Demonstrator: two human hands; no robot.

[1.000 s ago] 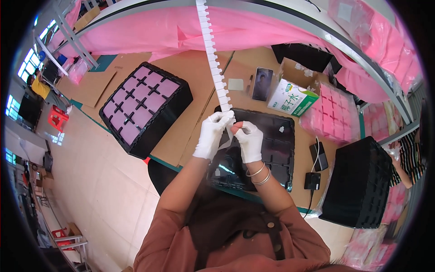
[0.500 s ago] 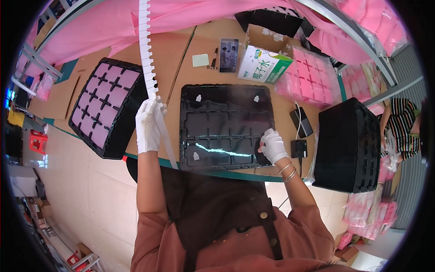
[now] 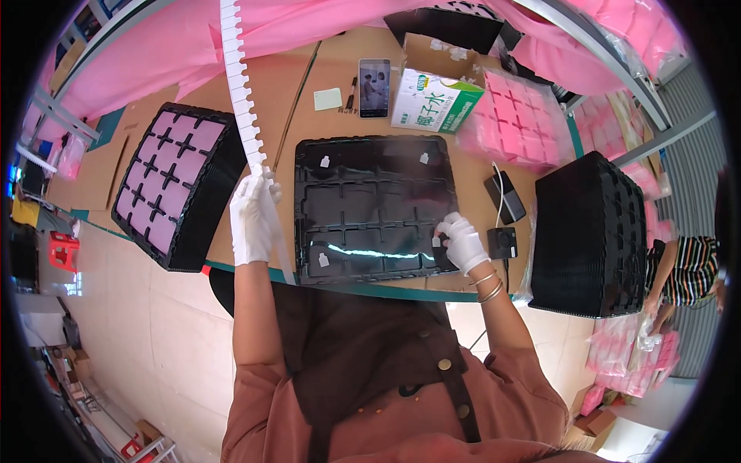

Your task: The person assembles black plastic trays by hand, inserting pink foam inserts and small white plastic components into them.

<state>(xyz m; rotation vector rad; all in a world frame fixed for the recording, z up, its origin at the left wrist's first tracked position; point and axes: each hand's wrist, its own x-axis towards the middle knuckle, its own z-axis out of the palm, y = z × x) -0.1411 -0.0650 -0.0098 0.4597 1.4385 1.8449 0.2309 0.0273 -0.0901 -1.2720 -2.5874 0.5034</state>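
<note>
While a person in a brown apron leans over a cardboard-covered table (image 3: 193,100), both hands wear white gloves; the left hand (image 3: 252,218) is closed around a long white notched strip (image 3: 239,92), which rises from the fist toward the top edge of the view and also trails below the hand; the right hand (image 3: 461,241), with bangles at the wrist, has its fingers curled down onto the lower right corner of a black compartment tray (image 3: 370,204), pinching a small white piece (image 3: 437,241) against it; the tray lies flat in front of the person, between the two hands, with a few other small white pieces sitting in its corner cells; left of the left hand stands a stack of black trays with pink inserts (image 3: 174,185), set at an angle; right of the tray, well apart, stands a tall stack of empty black trays (image 3: 590,231); behind the tray lie a phone (image 3: 374,77), a green and white carton (image 3: 432,96) and pink trays in plastic wrap (image 3: 513,123); another person's striped sleeve (image 3: 687,270) shows at the far right.
</note>
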